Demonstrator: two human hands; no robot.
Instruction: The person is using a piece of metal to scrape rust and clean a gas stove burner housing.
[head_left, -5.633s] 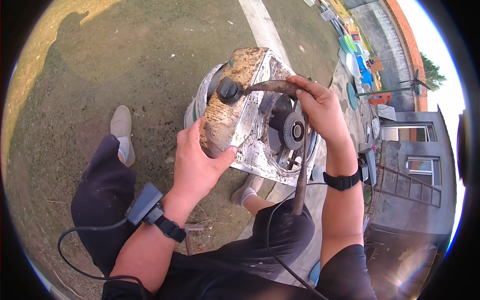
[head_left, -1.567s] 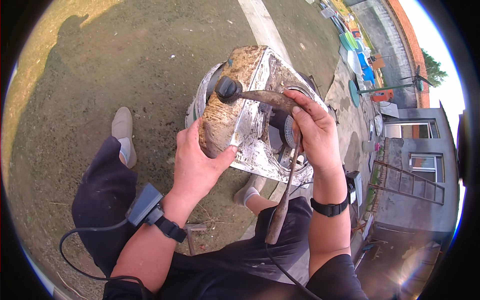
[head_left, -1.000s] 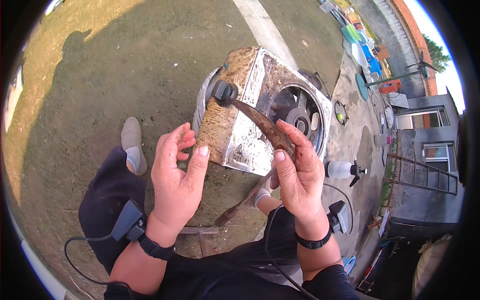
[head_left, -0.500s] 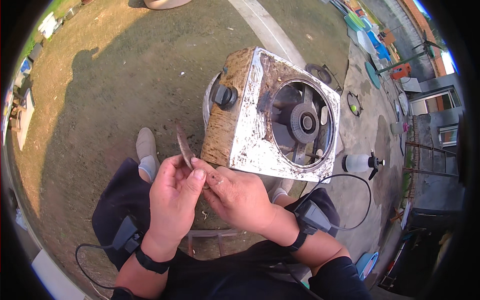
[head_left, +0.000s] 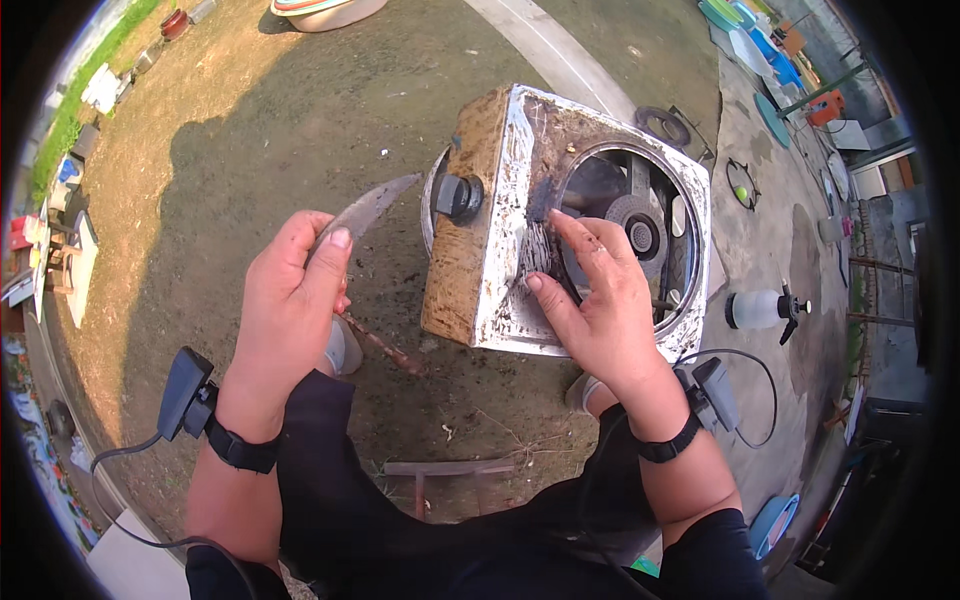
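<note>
My left hand (head_left: 290, 300) is closed around a sickle (head_left: 372, 205), its dirty curved blade rising toward the stove and its reddish-brown handle (head_left: 385, 348) angling down below the fist. In front of me stands a grimy single-burner gas stove (head_left: 505, 240), tilted, with a black knob (head_left: 459, 198) on its rust-brown side. Its white top is streaked with dark grime around a round burner opening (head_left: 640, 230). My right hand (head_left: 610, 310) is at that top, thumb and forefinger apart, fingertips at the opening's left edge; whether they touch the surface I cannot tell. No object shows in it.
A spray bottle (head_left: 765, 309) stands on concrete to the right. Beyond the stove lie a black ring (head_left: 662, 126) and a pot stand (head_left: 741, 186) with a green ball. Between my legs is a low metal bar (head_left: 450, 467). Basins (head_left: 328, 12) sit at the far edge.
My hands, together at the sickle before, have parted. The right moved to the stove top and spread its fingers; the left drew left with the sickle. The whole view shifted slightly.
</note>
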